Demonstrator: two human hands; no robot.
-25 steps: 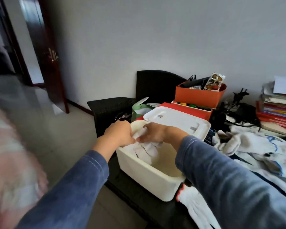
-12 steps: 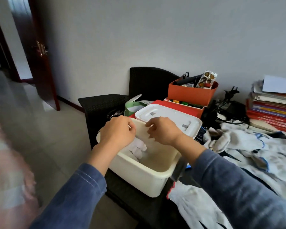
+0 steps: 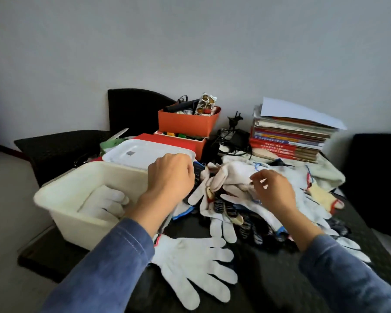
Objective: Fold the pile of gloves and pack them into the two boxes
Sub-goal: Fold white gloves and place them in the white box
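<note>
**Packing barely begun**

The cream box (image 3: 61,188) holds folded white gloves (image 3: 104,203). The pile of gloves (image 3: 235,177) sprawls unfolded on the counter (image 3: 269,279) just beside it, so most work remains. The left hand (image 3: 171,175) hovers by the box's rim, fingers curled, empty. The right hand (image 3: 274,192) reaches the pile; whether its fingers pinch a glove is unclear.

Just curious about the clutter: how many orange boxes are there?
2. The upper orange box sits on the lower orange box, behind the white lid. Others may be hidden.
</note>
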